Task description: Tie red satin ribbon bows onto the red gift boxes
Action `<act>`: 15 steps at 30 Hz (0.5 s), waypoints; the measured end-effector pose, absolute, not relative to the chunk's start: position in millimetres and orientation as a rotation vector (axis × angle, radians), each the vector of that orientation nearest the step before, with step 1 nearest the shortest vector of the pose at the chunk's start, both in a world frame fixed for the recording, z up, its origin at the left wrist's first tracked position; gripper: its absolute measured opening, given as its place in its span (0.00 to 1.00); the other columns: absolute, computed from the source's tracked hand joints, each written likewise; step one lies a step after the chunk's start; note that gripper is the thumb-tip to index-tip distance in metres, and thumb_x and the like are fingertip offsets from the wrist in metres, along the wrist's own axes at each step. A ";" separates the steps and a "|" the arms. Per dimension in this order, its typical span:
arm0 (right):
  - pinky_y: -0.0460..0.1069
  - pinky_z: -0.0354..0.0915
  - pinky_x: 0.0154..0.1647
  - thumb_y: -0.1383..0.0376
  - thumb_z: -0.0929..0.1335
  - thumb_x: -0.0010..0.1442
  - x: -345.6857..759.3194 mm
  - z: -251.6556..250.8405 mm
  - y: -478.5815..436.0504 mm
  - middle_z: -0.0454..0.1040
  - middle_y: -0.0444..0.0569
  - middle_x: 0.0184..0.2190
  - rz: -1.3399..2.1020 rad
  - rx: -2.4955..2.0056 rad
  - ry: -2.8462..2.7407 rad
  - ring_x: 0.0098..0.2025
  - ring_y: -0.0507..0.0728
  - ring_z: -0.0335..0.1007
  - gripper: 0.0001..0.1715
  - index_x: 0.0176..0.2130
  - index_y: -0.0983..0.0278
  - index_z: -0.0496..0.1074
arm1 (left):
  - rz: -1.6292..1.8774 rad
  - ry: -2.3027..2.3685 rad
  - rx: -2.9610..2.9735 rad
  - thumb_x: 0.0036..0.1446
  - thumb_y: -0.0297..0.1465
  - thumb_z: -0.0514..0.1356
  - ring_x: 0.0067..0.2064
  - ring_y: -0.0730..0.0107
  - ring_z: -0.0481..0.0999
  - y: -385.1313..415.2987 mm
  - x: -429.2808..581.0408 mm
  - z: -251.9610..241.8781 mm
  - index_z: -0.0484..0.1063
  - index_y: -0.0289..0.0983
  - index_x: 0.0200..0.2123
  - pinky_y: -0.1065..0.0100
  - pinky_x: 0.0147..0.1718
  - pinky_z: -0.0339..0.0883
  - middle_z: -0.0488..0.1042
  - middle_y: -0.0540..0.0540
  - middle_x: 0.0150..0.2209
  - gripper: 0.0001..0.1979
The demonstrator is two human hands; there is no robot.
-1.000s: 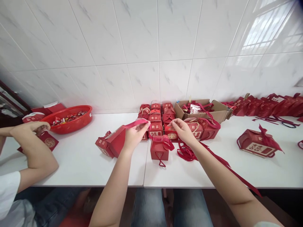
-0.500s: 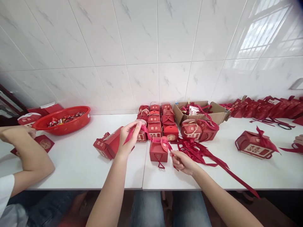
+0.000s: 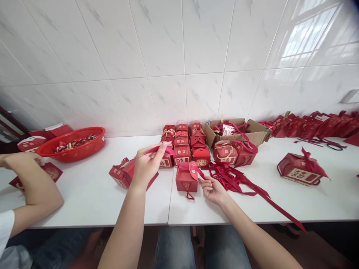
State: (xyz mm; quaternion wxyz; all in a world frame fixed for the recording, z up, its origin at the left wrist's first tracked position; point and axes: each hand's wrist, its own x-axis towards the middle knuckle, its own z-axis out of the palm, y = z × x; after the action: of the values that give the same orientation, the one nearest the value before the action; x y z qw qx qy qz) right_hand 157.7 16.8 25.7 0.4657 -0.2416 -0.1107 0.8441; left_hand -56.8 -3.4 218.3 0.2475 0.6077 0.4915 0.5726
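A small red gift box (image 3: 186,182) stands on the table in front of me, a cord loop hanging down its near side. Across its top runs a red ribbon (image 3: 171,151), with an oval tag (image 3: 193,170) at the box's right upper edge. My left hand (image 3: 148,161) is closed on one end of the ribbon, raised up and left of the box. At the box's right side, my right hand (image 3: 212,188) pinches the ribbon's other part. Behind my left hand lies a larger red box (image 3: 126,172), partly hidden by it.
Rows of red boxes (image 3: 182,140) stand against the wall beside a cardboard carton (image 3: 211,136) of ribbons. Loose ribbons (image 3: 230,179) lie to the right, near a bow-tied box (image 3: 301,170). Leftward are a red basket (image 3: 75,153) of sweets and another person's arm (image 3: 42,183).
My left hand has shifted slightly left with the ribbon, and its fingers point more to the right. The other person's hand at the far right edge has gone from view.
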 end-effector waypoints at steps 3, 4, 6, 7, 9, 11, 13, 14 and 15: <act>0.38 0.50 0.14 0.72 0.63 0.60 151.3 21.9 20.0 0.56 0.36 0.16 1.930 -0.613 -0.254 0.15 0.44 0.50 0.06 0.32 0.64 0.62 | 1.510 1.356 1.678 0.55 0.46 0.59 0.25 0.70 0.70 1.0 -62.3 215.4 0.80 0.37 0.39 0.71 0.26 0.62 0.75 0.48 0.23 0.20; 0.39 0.50 0.14 0.71 0.64 0.60 150.7 22.5 21.2 0.58 0.36 0.17 1.872 -0.621 -0.256 0.15 0.45 0.50 0.06 0.31 0.63 0.62 | 1.501 1.342 1.672 0.56 0.47 0.57 0.25 0.70 0.69 2.8 -65.1 214.5 0.80 0.36 0.39 0.71 0.26 0.62 0.75 0.47 0.23 0.22; 0.40 0.52 0.15 0.67 0.66 0.60 153.1 26.8 23.7 0.60 0.37 0.19 1.743 -0.626 -0.276 0.16 0.45 0.52 0.07 0.31 0.61 0.62 | 1.501 1.286 1.638 0.57 0.49 0.55 0.25 0.69 0.69 6.1 -72.2 213.6 0.80 0.34 0.39 0.70 0.27 0.63 0.76 0.44 0.25 0.25; 0.40 0.53 0.15 0.65 0.68 0.59 155.9 30.6 24.7 0.62 0.37 0.20 1.679 -0.625 -0.293 0.17 0.45 0.53 0.07 0.32 0.61 0.63 | 1.503 1.258 1.619 0.57 0.49 0.55 0.26 0.69 0.70 7.3 -76.3 213.7 0.79 0.33 0.39 0.69 0.28 0.63 0.76 0.44 0.25 0.25; 0.41 0.56 0.18 0.62 0.70 0.57 164.0 40.6 26.4 0.64 0.37 0.22 1.560 -0.625 -0.335 0.19 0.45 0.57 0.09 0.34 0.60 0.66 | 1.504 1.242 1.588 0.56 0.49 0.56 0.27 0.68 0.71 8.4 -84.2 215.0 0.79 0.33 0.39 0.70 0.28 0.63 0.76 0.43 0.26 0.25; 0.41 0.59 0.20 0.60 0.73 0.53 173.2 52.9 27.4 0.67 0.39 0.24 1.462 -0.634 -0.385 0.22 0.46 0.60 0.12 0.35 0.61 0.68 | 1.500 1.275 1.571 0.56 0.48 0.57 0.27 0.68 0.70 8.2 -90.7 217.0 0.79 0.33 0.39 0.70 0.28 0.62 0.76 0.44 0.25 0.24; 0.41 0.61 0.22 0.61 0.75 0.49 181.2 66.3 28.3 0.69 0.40 0.25 1.386 -0.644 -0.431 0.24 0.46 0.63 0.15 0.35 0.62 0.71 | 1.506 1.339 1.555 0.54 0.47 0.59 0.26 0.68 0.69 7.9 -94.7 218.4 0.80 0.33 0.37 0.70 0.27 0.61 0.74 0.45 0.22 0.22; 0.42 0.60 0.22 0.61 0.76 0.47 184.4 73.2 28.9 0.69 0.41 0.25 1.350 -0.650 -0.457 0.25 0.46 0.63 0.15 0.34 0.63 0.72 | 1.510 1.376 1.549 0.53 0.46 0.60 0.26 0.68 0.70 7.9 -95.9 218.6 0.80 0.34 0.35 0.70 0.26 0.60 0.74 0.46 0.20 0.21; 0.42 0.60 0.22 0.61 0.76 0.46 187.0 80.1 29.7 0.69 0.41 0.24 1.312 -0.660 -0.497 0.25 0.46 0.62 0.15 0.32 0.64 0.73 | 1.513 1.415 1.555 0.51 0.45 0.62 0.26 0.68 0.70 8.3 -96.6 218.3 0.80 0.34 0.32 0.70 0.26 0.60 0.73 0.47 0.19 0.19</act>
State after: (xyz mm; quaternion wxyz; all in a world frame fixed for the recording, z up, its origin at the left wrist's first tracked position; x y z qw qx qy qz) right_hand 187.0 29.7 80.1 0.7141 -0.2980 -0.2244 0.5923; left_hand -96.6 8.3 218.3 0.2724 0.5776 0.5256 0.5621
